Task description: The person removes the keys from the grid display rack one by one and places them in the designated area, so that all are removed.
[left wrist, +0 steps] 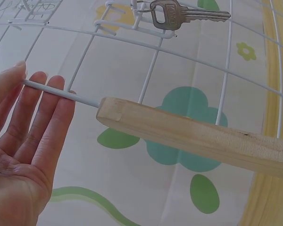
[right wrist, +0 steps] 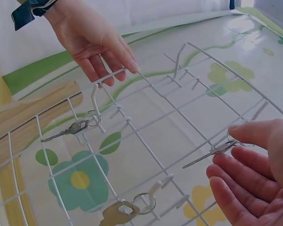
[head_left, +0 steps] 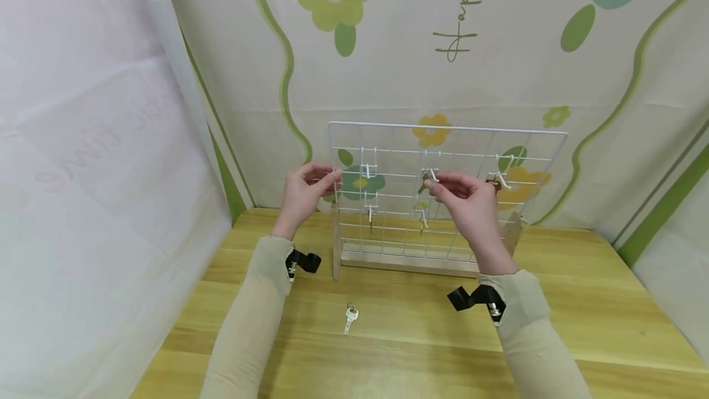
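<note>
My left hand (head_left: 304, 193) pinches the left upright wire of a white grid rack (head_left: 448, 128), thumb on one side and fingers on the other. At the upper middle hook (head_left: 434, 175), my right hand (head_left: 468, 202) holds a silver key (right wrist: 203, 157) near its ring, between thumb and fingers; the ring is partly hidden. In the right wrist view the key's blade points away from the fingers, across the grid. Keys hang from the lower left hook (head_left: 370, 213) and the lower middle hook (head_left: 423, 219). The upper left hook (head_left: 368, 170) carries no key.
A loose silver key (head_left: 351, 319) with a small ring lies on the wooden table (head_left: 399, 350) in front of the rack. Wooden feet (head_left: 336, 242) support the grid. A brownish key (head_left: 493, 185) shows by the upper right hook. Behind hangs a flowered cloth (head_left: 388, 79).
</note>
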Demonstrator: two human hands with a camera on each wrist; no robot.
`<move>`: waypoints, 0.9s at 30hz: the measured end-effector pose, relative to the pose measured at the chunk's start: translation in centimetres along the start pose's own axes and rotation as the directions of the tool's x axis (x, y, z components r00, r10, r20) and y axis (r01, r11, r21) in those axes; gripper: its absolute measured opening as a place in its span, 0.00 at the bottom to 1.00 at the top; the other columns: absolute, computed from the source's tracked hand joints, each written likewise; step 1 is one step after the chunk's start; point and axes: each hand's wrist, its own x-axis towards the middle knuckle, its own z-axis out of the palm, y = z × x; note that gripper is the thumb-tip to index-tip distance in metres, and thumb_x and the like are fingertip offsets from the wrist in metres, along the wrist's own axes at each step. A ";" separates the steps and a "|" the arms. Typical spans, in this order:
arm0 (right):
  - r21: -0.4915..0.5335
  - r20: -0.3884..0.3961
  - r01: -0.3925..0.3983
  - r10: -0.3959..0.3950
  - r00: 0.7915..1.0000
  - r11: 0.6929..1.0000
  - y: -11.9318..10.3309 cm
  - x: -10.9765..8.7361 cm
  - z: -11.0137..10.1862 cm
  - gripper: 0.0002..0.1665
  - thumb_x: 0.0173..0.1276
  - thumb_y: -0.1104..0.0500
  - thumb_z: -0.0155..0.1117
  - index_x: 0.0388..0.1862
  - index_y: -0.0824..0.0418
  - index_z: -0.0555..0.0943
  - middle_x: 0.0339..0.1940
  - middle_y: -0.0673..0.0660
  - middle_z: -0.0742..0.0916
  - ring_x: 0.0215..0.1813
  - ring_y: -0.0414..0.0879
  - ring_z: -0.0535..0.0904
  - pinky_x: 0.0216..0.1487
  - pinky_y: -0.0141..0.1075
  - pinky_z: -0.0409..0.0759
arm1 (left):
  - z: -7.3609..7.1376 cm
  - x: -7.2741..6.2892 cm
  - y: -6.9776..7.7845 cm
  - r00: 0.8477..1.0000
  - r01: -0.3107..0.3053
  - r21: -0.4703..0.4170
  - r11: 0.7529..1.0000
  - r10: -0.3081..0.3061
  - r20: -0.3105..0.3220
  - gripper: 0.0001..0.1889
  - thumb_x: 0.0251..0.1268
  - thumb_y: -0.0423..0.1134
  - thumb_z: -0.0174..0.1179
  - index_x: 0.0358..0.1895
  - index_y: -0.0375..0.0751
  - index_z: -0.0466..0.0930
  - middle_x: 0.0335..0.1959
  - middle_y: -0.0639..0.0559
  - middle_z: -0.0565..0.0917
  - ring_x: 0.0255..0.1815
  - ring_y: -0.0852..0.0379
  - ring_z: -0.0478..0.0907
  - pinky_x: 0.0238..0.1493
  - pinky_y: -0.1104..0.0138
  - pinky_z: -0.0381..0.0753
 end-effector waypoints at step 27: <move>0.015 -0.005 0.024 -0.024 1.000 1.000 -0.6 0.4 0.7 0.20 0.69 0.51 0.73 0.50 0.65 0.86 0.42 0.56 0.90 0.41 0.49 0.88 0.44 0.32 0.87 | 0.0 0.2 -0.2 1.000 0.015 -0.014 1.000 -0.015 0.006 0.13 0.69 0.43 0.70 0.47 0.36 0.85 0.40 0.44 0.88 0.40 0.46 0.87 0.48 0.46 0.86</move>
